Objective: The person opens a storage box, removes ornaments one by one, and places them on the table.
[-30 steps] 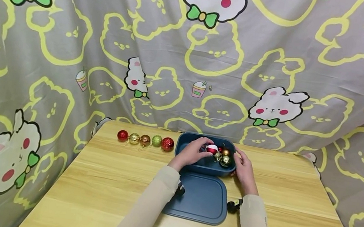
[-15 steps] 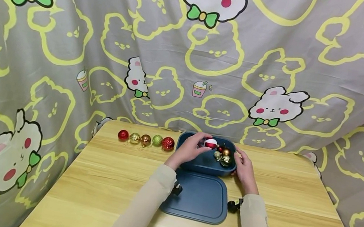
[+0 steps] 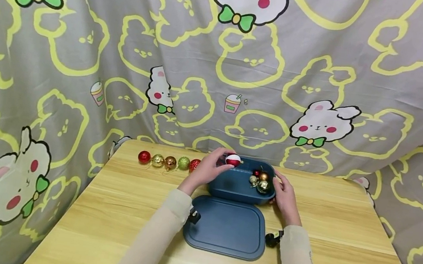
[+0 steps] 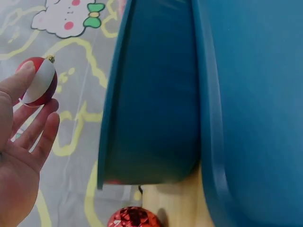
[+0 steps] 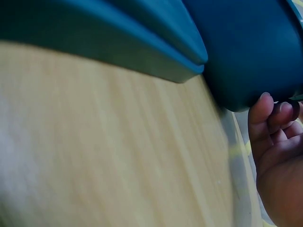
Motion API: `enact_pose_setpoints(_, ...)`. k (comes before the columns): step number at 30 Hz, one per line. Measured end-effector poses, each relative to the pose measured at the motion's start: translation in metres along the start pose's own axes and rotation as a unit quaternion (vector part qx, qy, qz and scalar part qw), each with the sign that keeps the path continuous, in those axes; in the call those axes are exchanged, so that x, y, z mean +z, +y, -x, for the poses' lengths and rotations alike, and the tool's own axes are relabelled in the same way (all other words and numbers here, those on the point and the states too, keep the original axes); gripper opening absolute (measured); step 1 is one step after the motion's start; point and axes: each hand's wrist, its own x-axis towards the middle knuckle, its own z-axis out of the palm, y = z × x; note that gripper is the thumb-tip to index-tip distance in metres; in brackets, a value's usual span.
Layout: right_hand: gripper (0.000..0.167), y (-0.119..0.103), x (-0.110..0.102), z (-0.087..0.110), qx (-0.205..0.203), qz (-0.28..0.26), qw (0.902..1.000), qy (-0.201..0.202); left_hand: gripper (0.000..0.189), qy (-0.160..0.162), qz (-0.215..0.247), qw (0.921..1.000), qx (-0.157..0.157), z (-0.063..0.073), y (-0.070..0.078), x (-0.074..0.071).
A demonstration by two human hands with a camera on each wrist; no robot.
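My left hand (image 3: 207, 167) pinches a red-and-white Christmas ball (image 3: 233, 160) between thumb and fingers, over the left end of a dark blue box (image 3: 240, 195). In the left wrist view the ball (image 4: 40, 81) shows its white band and gold cap, near the box wall (image 4: 151, 94). My right hand (image 3: 285, 198) grips the box's right end; in the right wrist view its fingers (image 5: 261, 113) bend against the box's outer side. Inside, at the right end, lie several small balls, among them a gold ball (image 3: 263, 186), a copper ball (image 3: 264, 177) and a small red ball (image 3: 256, 173).
Left of the box, several balls stand in a row: red (image 3: 144, 157), gold (image 3: 157, 160), brown (image 3: 170, 163), green (image 3: 184, 163) and a glittery red one (image 4: 135, 218), partly behind my left hand. The blue lid (image 3: 227, 230) lies in front of the box. A patterned curtain (image 3: 190, 56) hangs behind the table.
My left hand has lifted the red-and-white ball from beside the other balls and carried it leftward to the box's left end. The right hand stays at the box.
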Motion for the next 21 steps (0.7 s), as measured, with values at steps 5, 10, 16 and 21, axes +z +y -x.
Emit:
enact_pose_setpoints(5, 0.051, -0.011, 0.001, 0.007, -0.008, 0.008, 0.9999, -0.003, 0.044, 0.009, -0.004, 0.9999, 0.008, 0.003, 0.001, -0.011)
enact_pose_setpoints(10, 0.05, -0.01, 0.001, 0.007, -0.01, 0.002, 0.9999, -0.002, 0.044, 0.018, 0.002, 0.9997, 0.017, 0.007, 0.001, -0.021)
enact_pose_setpoints(16, 0.049, -0.01, 0.001, 0.006, -0.013, 0.001, 0.9999, 0.007, 0.045, 0.03, 0.005, 0.9992, 0.027, 0.014, -0.002, -0.034)
enact_pose_setpoints(21, 0.05, -0.012, 0.0, 0.007, -0.011, -0.003, 0.9999, 0.007, 0.046, 0.039, 0.002, 0.9989, 0.027, 0.023, -0.006, -0.045)
